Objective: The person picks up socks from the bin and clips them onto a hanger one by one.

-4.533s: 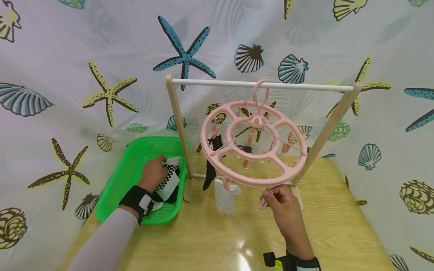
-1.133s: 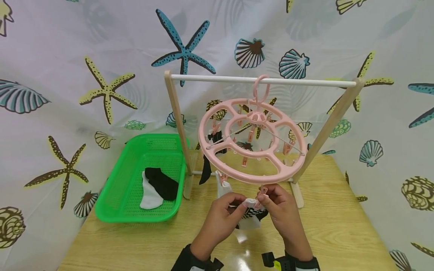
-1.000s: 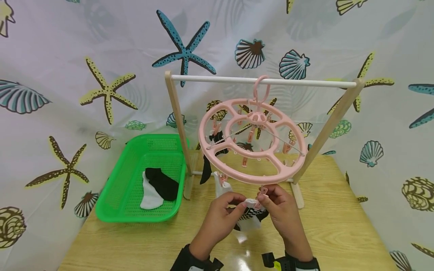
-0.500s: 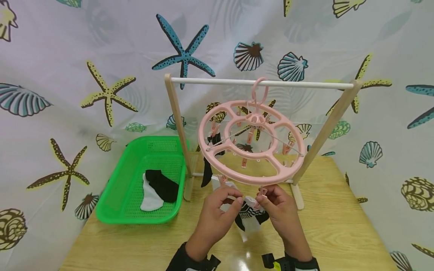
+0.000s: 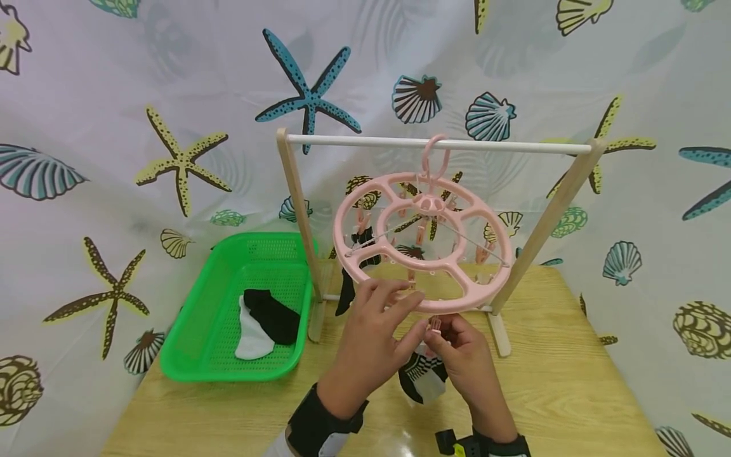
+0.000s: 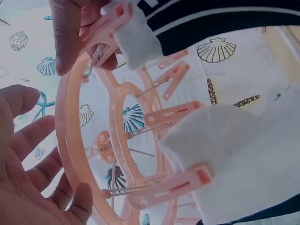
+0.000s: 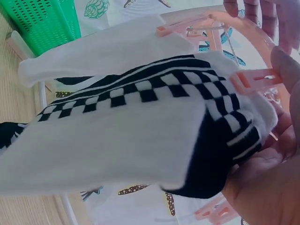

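Observation:
My right hand [image 5: 468, 355] pinches a pink clothespin [image 7: 255, 80] under the near rim of a pink round hanger [image 5: 491, 292]. That clothespin bites the cuff of a black-and-white checkered sock [image 7: 126, 126], which dangles below the hand. Spread and holding nothing, my left hand [image 5: 365, 343] is up at the near rim, its fingertips overlapping it in the head view. Beside the checkered sock, a white sock [image 6: 243, 150] hangs from another clothespin [image 6: 173, 187]; my left hand hides it in the head view. Farther left on the hanger hangs a black sock [image 5: 346, 292].
The hanger hooks over the white bar [image 5: 514, 146] of a wooden stand [image 5: 299, 209]. A green basket [image 5: 171, 355] at the left holds a black sock [image 5: 274, 317] and a white sock [image 5: 251, 336]. Several clothespins hang from the hanger without socks.
The checkered sock has come from the basket to the clothespin under the hanger. My left hand has let go of its cuff and moved up to the rim; my right hand stays at the clothespin.

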A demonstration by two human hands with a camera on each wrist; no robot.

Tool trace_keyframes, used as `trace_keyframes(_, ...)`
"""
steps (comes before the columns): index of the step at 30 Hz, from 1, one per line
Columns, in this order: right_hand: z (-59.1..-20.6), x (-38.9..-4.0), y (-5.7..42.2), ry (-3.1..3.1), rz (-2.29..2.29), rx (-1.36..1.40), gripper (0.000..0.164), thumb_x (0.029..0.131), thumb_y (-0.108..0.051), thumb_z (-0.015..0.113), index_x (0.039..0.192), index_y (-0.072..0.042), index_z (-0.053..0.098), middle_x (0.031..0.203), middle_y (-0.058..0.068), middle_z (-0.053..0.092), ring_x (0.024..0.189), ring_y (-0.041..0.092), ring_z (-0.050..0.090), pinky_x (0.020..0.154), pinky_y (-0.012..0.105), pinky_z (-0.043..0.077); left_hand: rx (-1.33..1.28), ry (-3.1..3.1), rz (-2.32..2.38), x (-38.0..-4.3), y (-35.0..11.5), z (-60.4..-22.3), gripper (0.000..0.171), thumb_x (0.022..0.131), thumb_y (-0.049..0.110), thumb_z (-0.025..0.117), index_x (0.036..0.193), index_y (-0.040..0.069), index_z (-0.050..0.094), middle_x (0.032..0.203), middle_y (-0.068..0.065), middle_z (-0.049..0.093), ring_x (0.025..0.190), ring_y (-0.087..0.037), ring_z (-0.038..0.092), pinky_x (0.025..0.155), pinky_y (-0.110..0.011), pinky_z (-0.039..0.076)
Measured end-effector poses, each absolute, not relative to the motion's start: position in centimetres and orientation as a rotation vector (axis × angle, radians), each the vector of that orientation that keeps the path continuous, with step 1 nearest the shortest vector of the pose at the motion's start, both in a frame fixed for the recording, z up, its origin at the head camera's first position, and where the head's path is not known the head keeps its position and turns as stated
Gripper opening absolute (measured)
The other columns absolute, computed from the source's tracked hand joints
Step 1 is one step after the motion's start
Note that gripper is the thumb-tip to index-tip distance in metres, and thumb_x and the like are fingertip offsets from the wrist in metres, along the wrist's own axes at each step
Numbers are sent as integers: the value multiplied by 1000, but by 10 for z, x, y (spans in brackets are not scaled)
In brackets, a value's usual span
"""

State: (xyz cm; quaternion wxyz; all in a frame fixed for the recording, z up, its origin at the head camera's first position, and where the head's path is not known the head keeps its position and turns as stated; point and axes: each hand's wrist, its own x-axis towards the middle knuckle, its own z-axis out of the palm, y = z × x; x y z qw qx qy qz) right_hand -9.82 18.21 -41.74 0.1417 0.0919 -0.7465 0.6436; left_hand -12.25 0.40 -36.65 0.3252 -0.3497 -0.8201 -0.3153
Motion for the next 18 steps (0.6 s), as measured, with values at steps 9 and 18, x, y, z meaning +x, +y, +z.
trace_keyframes(9,-415,-99,182,-2175,1770,243,12,90,-1,71,101,0,64,79,6,58,68,16,59,58,29,51,-849,-2188,-846,-127,5,-368,25,90,29,76,110,14,75,115,-9,62,110,-28,49,89,-44,45)
trace_keyframes(18,-414,-103,182,-2228,1708,192,17,90,-8,74,105,-3,67,88,6,64,78,15,62,68,28,53,-811,-2246,-881,-131,5,-367,22,91,24,75,109,12,73,110,-9,58,109,-32,48,87,-44,47)
